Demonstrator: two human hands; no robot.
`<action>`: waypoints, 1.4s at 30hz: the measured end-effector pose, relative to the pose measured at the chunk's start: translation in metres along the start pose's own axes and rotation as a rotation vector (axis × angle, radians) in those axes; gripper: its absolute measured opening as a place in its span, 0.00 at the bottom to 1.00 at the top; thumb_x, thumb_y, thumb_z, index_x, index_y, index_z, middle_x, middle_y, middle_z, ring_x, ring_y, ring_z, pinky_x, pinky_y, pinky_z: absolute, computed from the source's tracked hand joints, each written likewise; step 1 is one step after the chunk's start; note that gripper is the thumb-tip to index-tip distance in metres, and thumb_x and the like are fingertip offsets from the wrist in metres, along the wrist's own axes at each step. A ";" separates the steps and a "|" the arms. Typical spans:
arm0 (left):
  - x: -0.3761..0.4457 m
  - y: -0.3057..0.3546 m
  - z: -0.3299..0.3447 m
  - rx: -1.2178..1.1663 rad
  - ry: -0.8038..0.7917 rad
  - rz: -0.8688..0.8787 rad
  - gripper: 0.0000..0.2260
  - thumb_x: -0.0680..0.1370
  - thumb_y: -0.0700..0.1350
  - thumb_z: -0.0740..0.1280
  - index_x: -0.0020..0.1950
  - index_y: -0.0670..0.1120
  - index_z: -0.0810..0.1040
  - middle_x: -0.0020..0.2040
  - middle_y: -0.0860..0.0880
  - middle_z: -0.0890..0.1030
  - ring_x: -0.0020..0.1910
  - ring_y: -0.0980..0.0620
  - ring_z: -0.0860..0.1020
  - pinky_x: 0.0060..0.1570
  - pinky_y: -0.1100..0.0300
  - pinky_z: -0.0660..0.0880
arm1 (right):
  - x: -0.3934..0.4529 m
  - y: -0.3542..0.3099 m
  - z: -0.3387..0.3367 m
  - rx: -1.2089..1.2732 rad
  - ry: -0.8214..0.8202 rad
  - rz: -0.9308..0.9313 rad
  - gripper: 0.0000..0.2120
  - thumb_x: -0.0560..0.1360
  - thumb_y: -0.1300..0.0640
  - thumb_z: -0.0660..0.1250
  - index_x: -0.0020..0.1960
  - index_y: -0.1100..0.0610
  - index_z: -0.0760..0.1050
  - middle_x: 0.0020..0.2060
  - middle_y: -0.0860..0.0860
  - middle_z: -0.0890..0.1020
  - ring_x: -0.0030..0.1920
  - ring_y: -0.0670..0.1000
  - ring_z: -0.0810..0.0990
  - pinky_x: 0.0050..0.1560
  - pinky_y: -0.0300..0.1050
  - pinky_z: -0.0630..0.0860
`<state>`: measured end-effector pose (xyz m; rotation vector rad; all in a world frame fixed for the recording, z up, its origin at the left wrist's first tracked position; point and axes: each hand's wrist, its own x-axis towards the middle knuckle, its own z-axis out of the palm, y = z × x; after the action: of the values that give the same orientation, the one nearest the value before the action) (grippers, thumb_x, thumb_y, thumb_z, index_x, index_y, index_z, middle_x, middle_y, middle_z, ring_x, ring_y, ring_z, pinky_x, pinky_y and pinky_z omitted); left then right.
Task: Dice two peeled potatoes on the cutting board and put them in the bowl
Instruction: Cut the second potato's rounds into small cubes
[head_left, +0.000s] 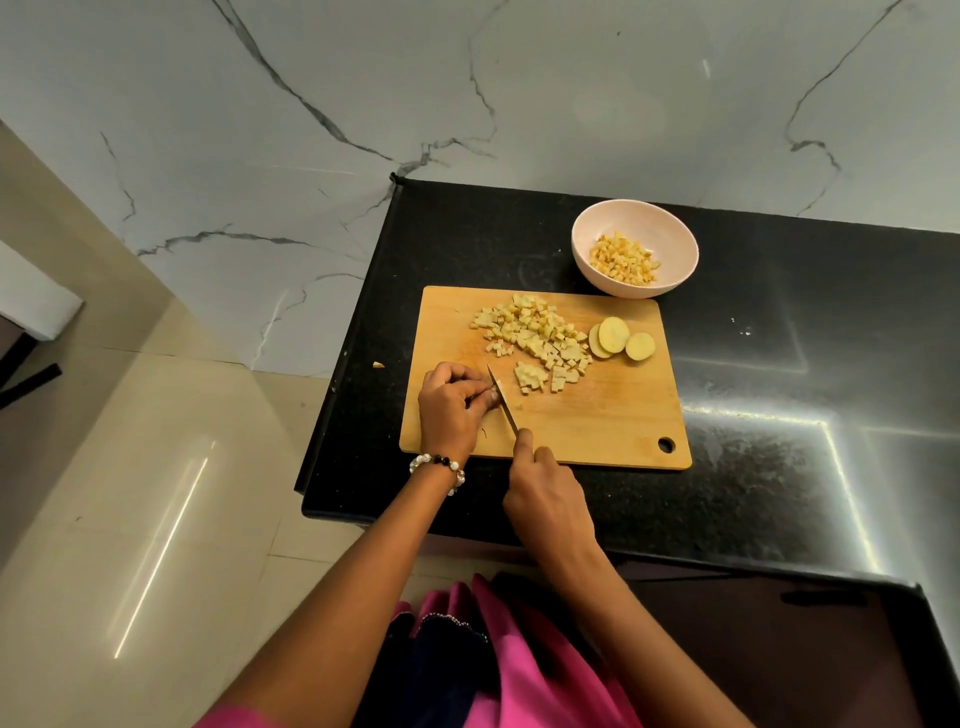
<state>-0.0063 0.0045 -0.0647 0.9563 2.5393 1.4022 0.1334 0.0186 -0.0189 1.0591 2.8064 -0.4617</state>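
At the cutting board's lower left, the left hand curls its fingers over a mostly hidden potato piece against the knife, gripped by the right hand. Diced potato lies centre-board, slices rightward, the bowl above.

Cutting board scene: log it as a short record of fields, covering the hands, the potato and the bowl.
left hand: fingers curled, holding a small potato piece against the blade
right hand: grip on the knife, forefinger along its spine
cutting board: diced potato pile, three round slices
bowl: holds diced potato, beyond the board
counter: one stray piece left of the board
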 end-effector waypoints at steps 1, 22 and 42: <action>0.000 0.000 0.000 0.001 0.006 0.002 0.08 0.67 0.39 0.76 0.45 0.40 0.85 0.45 0.45 0.80 0.49 0.47 0.76 0.47 0.59 0.74 | -0.005 0.002 0.001 -0.006 -0.012 0.011 0.26 0.79 0.64 0.50 0.76 0.62 0.49 0.58 0.61 0.73 0.50 0.61 0.78 0.43 0.51 0.72; 0.007 -0.001 -0.011 -0.382 0.138 -0.248 0.12 0.82 0.42 0.58 0.57 0.42 0.80 0.54 0.46 0.79 0.43 0.54 0.80 0.39 0.69 0.76 | 0.006 0.024 -0.008 -0.048 0.000 -0.088 0.28 0.78 0.60 0.53 0.77 0.56 0.51 0.56 0.58 0.74 0.47 0.62 0.77 0.37 0.48 0.65; 0.004 0.017 0.007 0.109 -0.001 0.151 0.21 0.76 0.36 0.63 0.66 0.52 0.75 0.55 0.45 0.75 0.53 0.47 0.68 0.48 0.55 0.70 | 0.062 0.100 -0.050 -0.119 0.327 -0.158 0.17 0.74 0.58 0.69 0.61 0.48 0.78 0.39 0.54 0.76 0.38 0.56 0.75 0.27 0.44 0.65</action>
<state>0.0014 0.0184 -0.0550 1.1895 2.6157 1.3089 0.1528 0.1446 -0.0089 0.9710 3.1715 -0.1400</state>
